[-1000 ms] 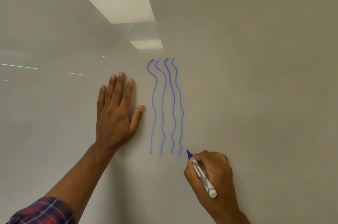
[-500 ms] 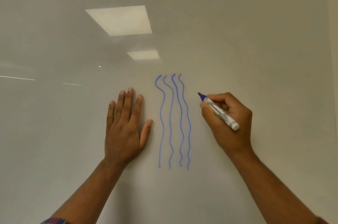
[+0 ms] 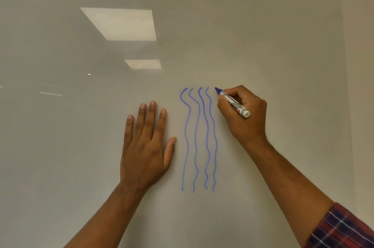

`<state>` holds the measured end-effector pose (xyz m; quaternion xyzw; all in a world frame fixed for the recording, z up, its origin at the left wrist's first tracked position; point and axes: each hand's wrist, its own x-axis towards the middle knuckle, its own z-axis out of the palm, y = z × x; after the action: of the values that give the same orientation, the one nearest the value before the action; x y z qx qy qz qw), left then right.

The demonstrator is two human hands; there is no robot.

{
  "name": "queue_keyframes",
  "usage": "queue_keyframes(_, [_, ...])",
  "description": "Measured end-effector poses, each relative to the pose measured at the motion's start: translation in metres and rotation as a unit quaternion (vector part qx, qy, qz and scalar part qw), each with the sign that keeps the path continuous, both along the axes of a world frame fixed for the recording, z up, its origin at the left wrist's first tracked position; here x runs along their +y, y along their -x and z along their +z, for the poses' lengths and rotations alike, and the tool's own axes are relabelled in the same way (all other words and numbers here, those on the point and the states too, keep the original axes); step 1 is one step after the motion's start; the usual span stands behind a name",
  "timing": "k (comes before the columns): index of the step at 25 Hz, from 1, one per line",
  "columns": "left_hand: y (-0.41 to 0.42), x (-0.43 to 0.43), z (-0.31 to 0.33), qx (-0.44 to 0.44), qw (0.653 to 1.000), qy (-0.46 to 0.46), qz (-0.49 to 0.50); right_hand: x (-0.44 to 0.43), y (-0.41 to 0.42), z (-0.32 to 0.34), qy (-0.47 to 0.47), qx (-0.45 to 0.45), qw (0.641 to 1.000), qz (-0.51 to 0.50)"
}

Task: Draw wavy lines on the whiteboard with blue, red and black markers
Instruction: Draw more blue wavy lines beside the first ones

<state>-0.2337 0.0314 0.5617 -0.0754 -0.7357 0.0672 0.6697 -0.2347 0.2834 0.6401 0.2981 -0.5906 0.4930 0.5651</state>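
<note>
The right hand (image 3: 242,114) grips the blue marker (image 3: 232,102), tip just right of the wavy lines (image 3: 199,138). The left hand (image 3: 144,146) lies flat, fingers straight, left of them on the whiteboard (image 3: 283,45).

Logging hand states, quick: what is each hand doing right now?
Left hand: open, flat on the whiteboard.
Right hand: holds the blue marker, its tip at the board right of the blue lines.

1. This is likely an office or meeting room: a large glossy whiteboard (image 3: 263,25) fills the view.
2. On the left, its surface mirrors two rectangular ceiling light panels (image 3: 121,24).
3. A plain pale wall (image 3: 362,45) borders its right edge.
</note>
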Motion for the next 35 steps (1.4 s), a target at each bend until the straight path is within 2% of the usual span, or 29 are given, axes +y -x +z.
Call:
queue_keyframes(4, [0.001, 0.000, 0.001, 0.001, 1.000, 0.001, -0.001, 0.006, -0.008, -0.023, -0.031, -0.033, 0.999, -0.011])
queue_keyframes(8, [0.000, -0.001, -0.001, -0.003, 1.000, 0.002, 0.001, 0.017, -0.012, -0.090, -0.026, -0.053, 0.998, -0.031])
queue_keyframes(12, [0.000, -0.001, 0.000, -0.004, 1.000, 0.004, 0.008, 0.025, -0.014, -0.155, -0.096, -0.055, 0.992, -0.058])
queue_keyframes(17, [0.000, 0.001, -0.002, -0.016, 1.000, 0.003, 0.005, 0.027, -0.015, -0.200, -0.110, -0.120, 0.985, -0.050])
queue_keyframes(22, [-0.011, 0.006, -0.014, -0.060, 0.998, -0.010, -0.004, 0.028, -0.021, -0.216, -0.110, -0.132, 0.985, -0.009])
queue_keyframes(27, [-0.030, 0.011, -0.048, -0.109, 0.994, -0.009, -0.008, 0.026, -0.044, -0.219, -0.032, -0.213, 0.972, 0.098])
queue_keyframes(31, [-0.051, 0.022, -0.096, -0.145, 0.987, -0.063, -0.038, 0.021, -0.057, -0.243, -0.035, -0.283, 0.936, 0.208])
queue_keyframes(35, [-0.075, 0.034, -0.161, -0.160, 0.975, -0.127, -0.084, 0.016, -0.076, -0.278, -0.051, -0.378, 0.846, 0.373])
